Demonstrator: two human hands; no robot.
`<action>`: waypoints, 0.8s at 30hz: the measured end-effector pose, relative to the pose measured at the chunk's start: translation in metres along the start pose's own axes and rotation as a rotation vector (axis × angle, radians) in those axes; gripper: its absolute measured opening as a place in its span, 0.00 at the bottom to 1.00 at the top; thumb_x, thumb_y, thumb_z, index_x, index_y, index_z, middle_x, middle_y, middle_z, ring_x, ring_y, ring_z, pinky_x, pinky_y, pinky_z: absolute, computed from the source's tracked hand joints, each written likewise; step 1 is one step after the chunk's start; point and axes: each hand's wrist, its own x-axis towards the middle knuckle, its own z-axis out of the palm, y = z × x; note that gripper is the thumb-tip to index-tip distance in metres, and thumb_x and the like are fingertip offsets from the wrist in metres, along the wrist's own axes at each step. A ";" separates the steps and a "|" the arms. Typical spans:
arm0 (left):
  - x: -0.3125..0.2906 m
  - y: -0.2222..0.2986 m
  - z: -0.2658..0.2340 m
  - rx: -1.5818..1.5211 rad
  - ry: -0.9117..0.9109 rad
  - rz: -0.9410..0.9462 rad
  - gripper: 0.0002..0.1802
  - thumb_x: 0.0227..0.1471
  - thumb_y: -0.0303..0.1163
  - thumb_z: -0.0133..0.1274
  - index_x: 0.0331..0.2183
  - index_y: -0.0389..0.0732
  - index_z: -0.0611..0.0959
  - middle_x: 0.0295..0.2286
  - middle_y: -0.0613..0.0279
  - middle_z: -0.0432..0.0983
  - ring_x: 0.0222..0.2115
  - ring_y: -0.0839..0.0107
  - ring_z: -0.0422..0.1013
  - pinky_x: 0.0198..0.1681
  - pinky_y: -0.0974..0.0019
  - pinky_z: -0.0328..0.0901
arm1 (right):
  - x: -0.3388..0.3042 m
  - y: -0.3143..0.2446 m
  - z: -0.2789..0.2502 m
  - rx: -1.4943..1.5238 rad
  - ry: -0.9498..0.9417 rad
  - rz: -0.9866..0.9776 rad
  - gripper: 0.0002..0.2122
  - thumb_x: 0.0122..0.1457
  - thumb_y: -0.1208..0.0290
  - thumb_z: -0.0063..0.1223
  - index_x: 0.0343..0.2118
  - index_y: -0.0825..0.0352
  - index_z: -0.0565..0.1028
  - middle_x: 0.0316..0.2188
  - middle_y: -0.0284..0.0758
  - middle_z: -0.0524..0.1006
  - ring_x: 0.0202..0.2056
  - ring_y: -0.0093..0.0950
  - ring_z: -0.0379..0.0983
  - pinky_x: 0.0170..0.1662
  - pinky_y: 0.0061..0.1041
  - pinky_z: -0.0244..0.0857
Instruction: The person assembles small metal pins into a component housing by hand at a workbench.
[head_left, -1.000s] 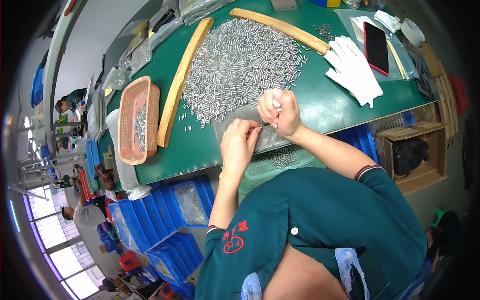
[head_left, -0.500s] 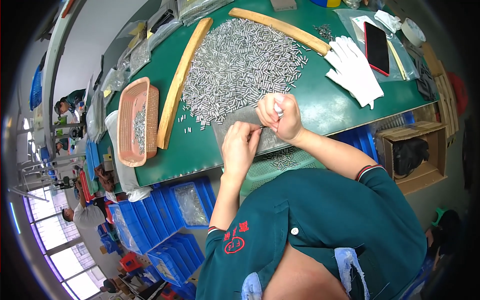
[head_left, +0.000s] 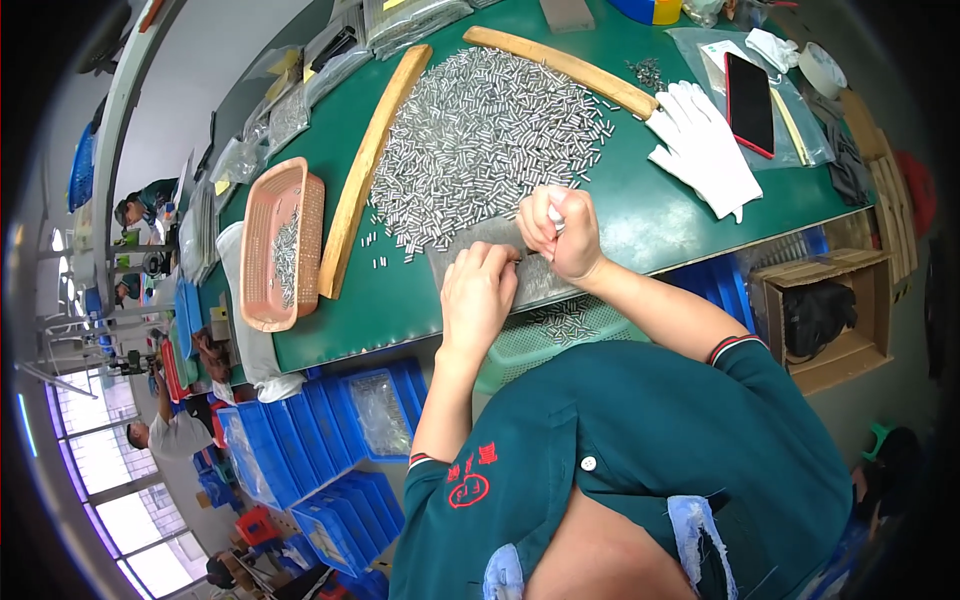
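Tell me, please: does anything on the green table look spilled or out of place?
A few metal pins lie loose beside the left wooden strip, apart from the main pile, so they look stray; a dark cluster sits beyond the right strip.

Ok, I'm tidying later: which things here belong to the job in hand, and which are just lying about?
Likely in the job: piled metal pins, white object in the right hand, grey pad, green basket, pink basket, wooden strips.

Apparently lying about: white glove, red-edged phone, tape roll.

The pins [head_left: 480, 140] are silver, the tabletop [head_left: 640, 222] green (the basket [head_left: 312, 225] salmon-pink).
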 end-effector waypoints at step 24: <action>-0.008 -0.006 0.008 -0.144 -0.006 -0.123 0.05 0.41 0.26 0.55 0.25 0.39 0.75 0.22 0.62 0.68 0.23 0.67 0.65 0.29 0.66 0.61 | -0.002 -0.002 0.001 0.059 -0.050 0.105 0.19 0.56 0.64 0.31 0.10 0.63 0.56 0.06 0.28 0.55 0.07 0.16 0.46 0.12 0.17 0.42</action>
